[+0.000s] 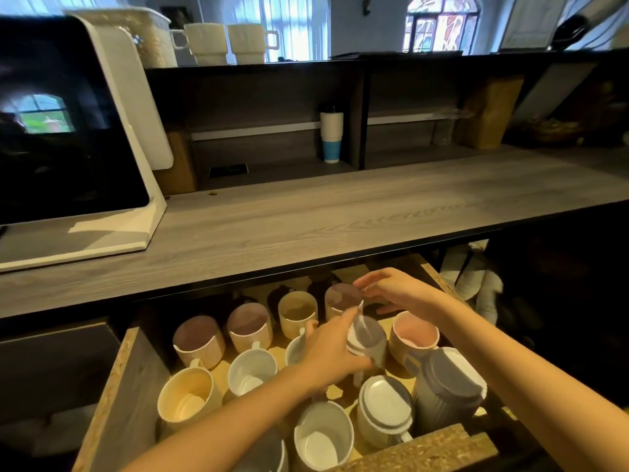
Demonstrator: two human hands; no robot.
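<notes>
The left hand curls round a grey mug, holding it tilted above the middle of the open drawer. The right hand, at one o'clock from it, arches with loosely spread fingers over a brown-lined mug in the back row; whether they touch cannot be told.

Mugs crowd every side: a pink-lined mug at three o'clock, a ribbed grey vessel at four, a glossy white mug at nine and a cream mug at eight. The drawer's edges are raw chipboard.

The grey wood-grain countertop overhangs the back row at twelve o'clock, leaving free room only upward and toward the person.
</notes>
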